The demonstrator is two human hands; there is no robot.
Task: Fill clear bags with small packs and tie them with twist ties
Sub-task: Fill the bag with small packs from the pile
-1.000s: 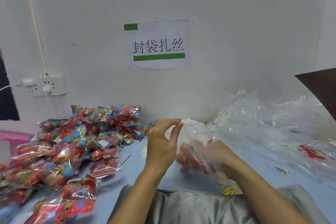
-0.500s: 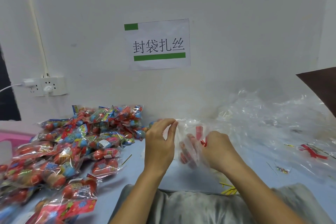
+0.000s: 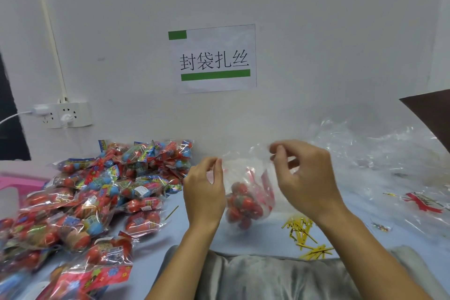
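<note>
Both grips pinch clear bag (image 3: pixel 246 173) mouth, left hand (image 3: pixel 204 192), right hand (image 3: pixel 304 178); filled packs (image 3: pixel 97 192) heaped left, yellow twist ties (image 3: pixel 302 229) right on counter (image 3: pixel 194 234)

We see plain white wall (image 3: pixel 316 19) behind pale blue table (image 3: pixel 151 258). Paper sign (image 3: pixel 214 58) taped centre (black characters, green bars). White socket strip (image 3: pixel 65 114) at left under vertical cable conduit (image 3: pixel 48 27). Dark opening (image 3: pixel 9 117) far left. Even indoor light.

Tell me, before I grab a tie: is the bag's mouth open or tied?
Open: both hands pinch the clear bag top apart; no tie.
</note>
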